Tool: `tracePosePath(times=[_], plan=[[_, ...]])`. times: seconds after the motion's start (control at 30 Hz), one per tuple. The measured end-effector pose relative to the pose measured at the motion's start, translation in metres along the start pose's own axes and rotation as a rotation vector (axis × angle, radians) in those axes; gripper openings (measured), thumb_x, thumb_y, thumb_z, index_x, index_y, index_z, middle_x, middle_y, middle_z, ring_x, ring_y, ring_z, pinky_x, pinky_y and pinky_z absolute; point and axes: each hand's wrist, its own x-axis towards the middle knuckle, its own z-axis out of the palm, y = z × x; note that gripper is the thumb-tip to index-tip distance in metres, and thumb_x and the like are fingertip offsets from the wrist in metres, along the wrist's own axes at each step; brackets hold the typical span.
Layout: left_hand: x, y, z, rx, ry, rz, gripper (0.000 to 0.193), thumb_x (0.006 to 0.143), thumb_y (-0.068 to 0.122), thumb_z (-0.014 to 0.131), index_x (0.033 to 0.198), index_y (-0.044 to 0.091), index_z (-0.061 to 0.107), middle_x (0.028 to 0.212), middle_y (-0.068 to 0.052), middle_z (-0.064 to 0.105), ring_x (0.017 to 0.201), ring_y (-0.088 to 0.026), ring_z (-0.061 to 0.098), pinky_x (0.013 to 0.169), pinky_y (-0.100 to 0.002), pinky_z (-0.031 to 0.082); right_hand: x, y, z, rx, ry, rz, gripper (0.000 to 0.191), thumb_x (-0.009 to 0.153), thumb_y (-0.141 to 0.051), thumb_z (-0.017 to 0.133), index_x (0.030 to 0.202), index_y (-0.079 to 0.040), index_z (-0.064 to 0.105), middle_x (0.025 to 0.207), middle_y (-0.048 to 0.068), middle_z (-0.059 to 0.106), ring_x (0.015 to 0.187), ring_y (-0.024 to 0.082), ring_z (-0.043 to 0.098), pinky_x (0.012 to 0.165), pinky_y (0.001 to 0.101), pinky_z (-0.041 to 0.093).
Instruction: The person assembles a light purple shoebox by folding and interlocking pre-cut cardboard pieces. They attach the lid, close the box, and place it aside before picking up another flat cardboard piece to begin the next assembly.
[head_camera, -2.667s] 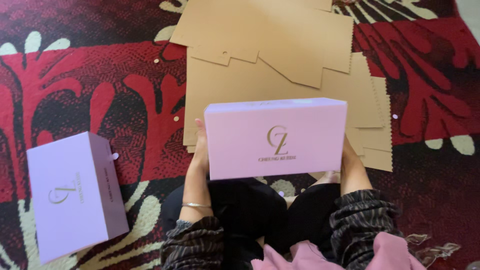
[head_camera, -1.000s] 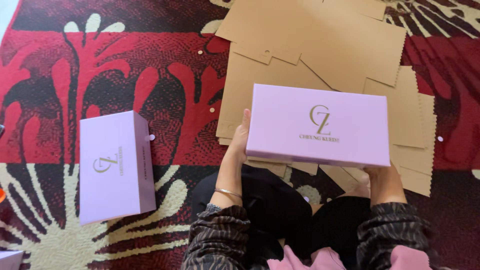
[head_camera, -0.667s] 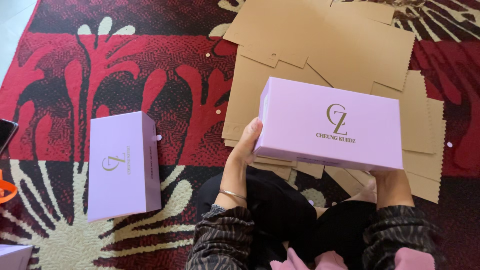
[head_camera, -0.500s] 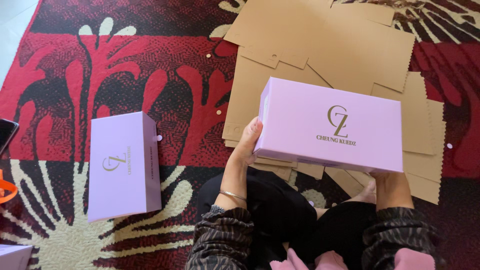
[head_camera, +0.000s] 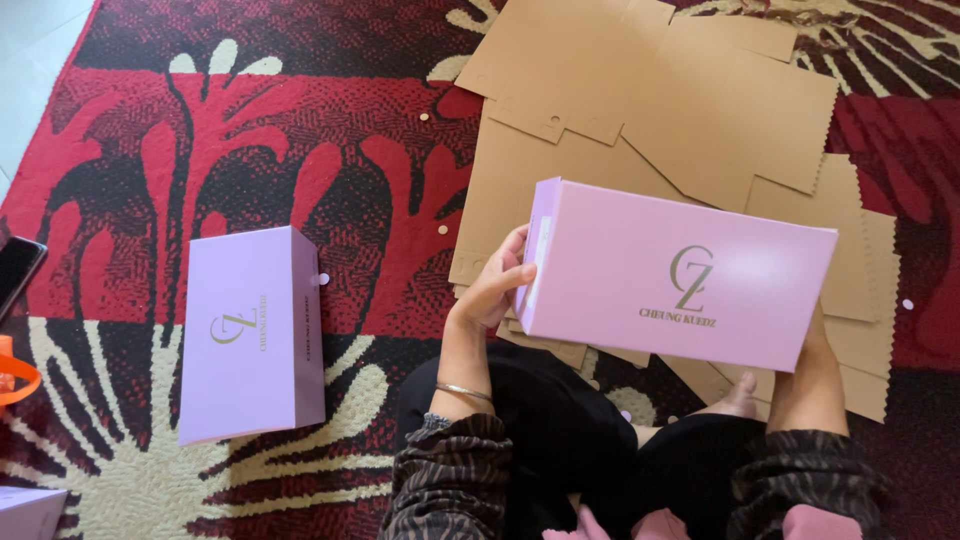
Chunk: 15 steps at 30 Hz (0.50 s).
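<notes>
On the red, black and cream patterned rug (head_camera: 300, 120), left to right, you have the following.

Far left edge: one dark flat phone (head_camera: 15, 275), partly cut off; below it one orange loop-shaped item (head_camera: 18, 378), kind not clear; at the bottom corner, the corner of one pale lilac box (head_camera: 28, 512), mostly out of view.

Left of your lap: one finished lilac rectangular cardboard box (head_camera: 250, 335), lying closed on the rug, well apart from your hands.

Centre: your left hand (head_camera: 497, 285) grips the short left end of the held lilac rectangular box (head_camera: 680, 275), thumb on the front face, fingers wrapped around the end. This box is raised above your knees and tilted, right end lower, over the cardboard.

Behind and beneath it: a stack of flat brown die-cut cardboard sheets (head_camera: 650, 100), unfolded. At least three layers show; an exact count cannot be made.

Right: your right hand (head_camera: 812, 345) supports the box's lower right corner from beneath; its fingers are hidden, so you cannot tell how they are set.

Scattered: several small round pale punch-outs (head_camera: 443, 230) on the rug.

Progress, as judged: two lilac boxes fully assembled, a third possibly so; the flat sheets remain unfolded, so most of the pile looks undone.
</notes>
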Motion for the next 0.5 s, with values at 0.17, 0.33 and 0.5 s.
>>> tracePosePath(times=[0.17, 0.33, 0.5], plan=[[0.010, -0.001, 0.002, -0.031, 0.124, 0.025, 0.098, 0.095, 0.063, 0.061, 0.161, 0.004, 0.019, 0.164, -0.014, 0.032, 0.151, -0.023, 0.034, 0.123, -0.036, 0.031, 0.001, 0.001, 0.003, 0.008, -0.006, 0.008, 0.079, 0.094, -0.060, 0.030, 0.145, -0.004, 0.050, 0.136, 0.012, 0.062, 0.122, 0.022, 0.060, 0.099, 0.0359, 0.051], [0.014, -0.010, -0.007, 0.164, 0.229, 0.143, 0.092, 0.093, 0.072, 0.047, 0.155, 0.004, 0.037, 0.151, -0.014, 0.048, 0.140, -0.023, 0.047, 0.114, -0.039, 0.041, 0.002, 0.005, 0.005, 0.012, -0.014, 0.017, 0.081, 0.094, -0.062, 0.028, 0.146, -0.004, 0.049, 0.137, 0.012, 0.061, 0.123, 0.022, 0.059, 0.100, 0.0359, 0.051], [0.016, -0.020, -0.006, 0.318, 0.329, 0.223, 0.085, 0.101, 0.076, 0.043, 0.132, -0.002, 0.060, 0.116, -0.012, 0.065, 0.106, -0.018, 0.062, 0.091, -0.034, 0.053, 0.004, 0.009, 0.007, 0.018, -0.027, 0.021, 0.083, 0.094, -0.064, 0.026, 0.147, -0.004, 0.049, 0.138, 0.012, 0.061, 0.124, 0.022, 0.059, 0.101, 0.0359, 0.050]])
